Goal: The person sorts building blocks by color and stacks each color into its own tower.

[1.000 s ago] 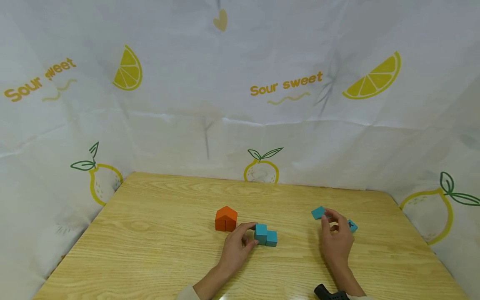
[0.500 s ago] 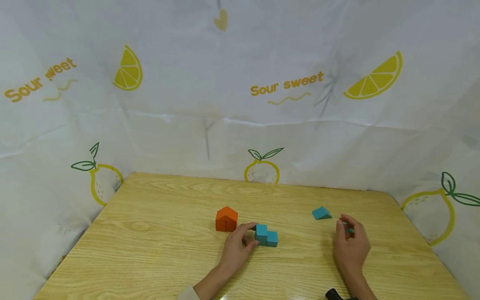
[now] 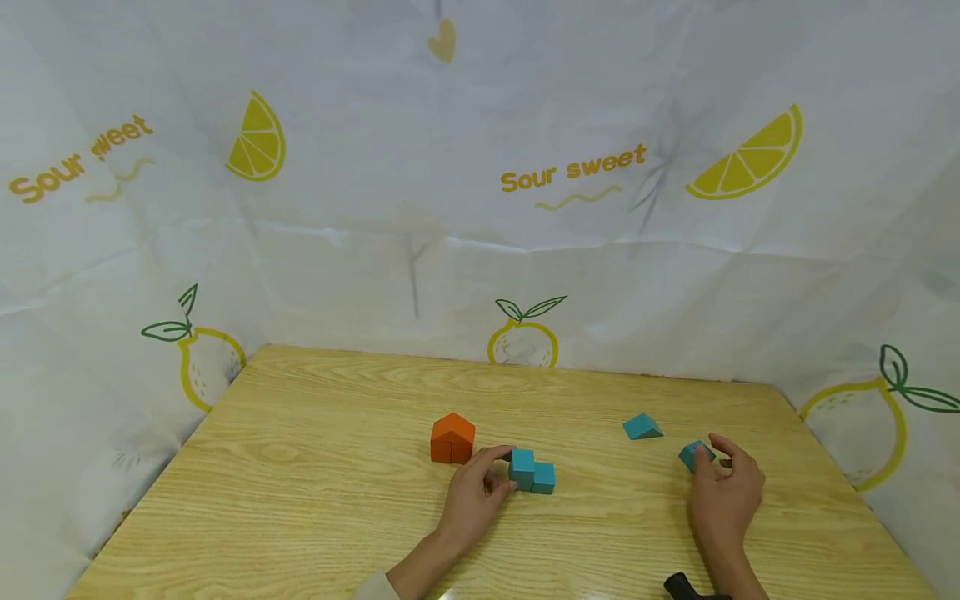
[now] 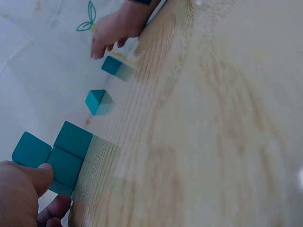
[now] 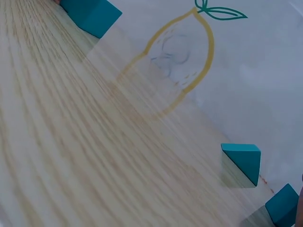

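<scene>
My left hand [image 3: 471, 497] grips a small stack of blue cubes [image 3: 522, 469], fingers behind it and thumb in front. In the left wrist view, one blue cube [image 4: 31, 150] sits on top of another, with a third blue cube [image 4: 73, 138] beside the lower one. Over on the right, my right hand [image 3: 726, 497] is at a lone blue block [image 3: 688, 457], its thumb partly covering the block and its fingers apart. A blue triangular prism [image 3: 642, 427] lies on the table to the left of that hand. Contact between right hand and block is unclear.
An orange house-shaped group of blocks [image 3: 452, 438] stands just left of my left hand. The wooden table [image 3: 315, 500] ends at a white curtain [image 3: 360, 283] printed with lemons, at the back and both sides. A black wrist strap [image 3: 686, 587] shows at the lower right.
My right hand has let go of the triangular prism, leaving it on the table, and moved right to the lone blue block. The left hand has stayed at the stacked cubes.
</scene>
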Demonstrator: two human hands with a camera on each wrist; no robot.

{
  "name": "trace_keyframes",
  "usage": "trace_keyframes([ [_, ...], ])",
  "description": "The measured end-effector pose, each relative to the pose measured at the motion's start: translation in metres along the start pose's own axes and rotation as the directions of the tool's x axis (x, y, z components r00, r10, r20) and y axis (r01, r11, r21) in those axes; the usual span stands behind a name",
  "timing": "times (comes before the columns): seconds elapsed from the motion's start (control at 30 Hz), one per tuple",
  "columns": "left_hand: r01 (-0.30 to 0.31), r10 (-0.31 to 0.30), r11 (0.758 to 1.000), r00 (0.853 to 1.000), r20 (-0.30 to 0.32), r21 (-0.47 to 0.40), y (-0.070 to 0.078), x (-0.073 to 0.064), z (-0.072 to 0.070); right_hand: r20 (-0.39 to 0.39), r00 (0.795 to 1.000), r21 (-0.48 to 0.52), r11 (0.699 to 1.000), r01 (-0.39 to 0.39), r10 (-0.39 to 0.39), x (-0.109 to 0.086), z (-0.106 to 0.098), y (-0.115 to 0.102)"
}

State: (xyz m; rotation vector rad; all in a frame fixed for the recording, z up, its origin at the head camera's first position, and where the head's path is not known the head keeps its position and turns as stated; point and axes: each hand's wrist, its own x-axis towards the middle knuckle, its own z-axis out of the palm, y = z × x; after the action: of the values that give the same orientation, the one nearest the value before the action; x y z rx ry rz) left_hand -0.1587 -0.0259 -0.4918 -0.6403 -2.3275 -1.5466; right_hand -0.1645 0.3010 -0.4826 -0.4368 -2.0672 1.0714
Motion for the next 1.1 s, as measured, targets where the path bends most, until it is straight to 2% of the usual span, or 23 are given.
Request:
trace_keyframes([
  [0.17, 0.003, -0.003, 1.000, 1.000, 0.002, 0.005, -0.0001, 0.0000, 0.0000, 0.082, 0.995, -0.034, 0.998, -0.059, 0.062, 0.0016, -0.0015, -0.0009],
  [0.47, 0.004, -0.004, 1.000, 1.000, -0.001, 0.010, 0.0011, 0.0008, -0.0007, 0.144, 0.985, -0.068, 0.994, -0.083, 0.093, 0.0035, -0.0002, 0.0012],
  [0.73, 0.011, -0.011, 1.000, 1.000, 0.004, 0.006, 0.0004, 0.0001, -0.0003, 0.146, 0.988, -0.069, 0.997, -0.038, 0.048, 0.0016, 0.0008, 0.0029],
  [1.1, 0.014, -0.014, 1.000, 1.000, 0.011, 0.002, 0.0005, -0.0002, -0.0004, 0.166, 0.983, -0.121, 0.991, -0.060, 0.080, 0.0031, 0.0004, 0.0011],
])
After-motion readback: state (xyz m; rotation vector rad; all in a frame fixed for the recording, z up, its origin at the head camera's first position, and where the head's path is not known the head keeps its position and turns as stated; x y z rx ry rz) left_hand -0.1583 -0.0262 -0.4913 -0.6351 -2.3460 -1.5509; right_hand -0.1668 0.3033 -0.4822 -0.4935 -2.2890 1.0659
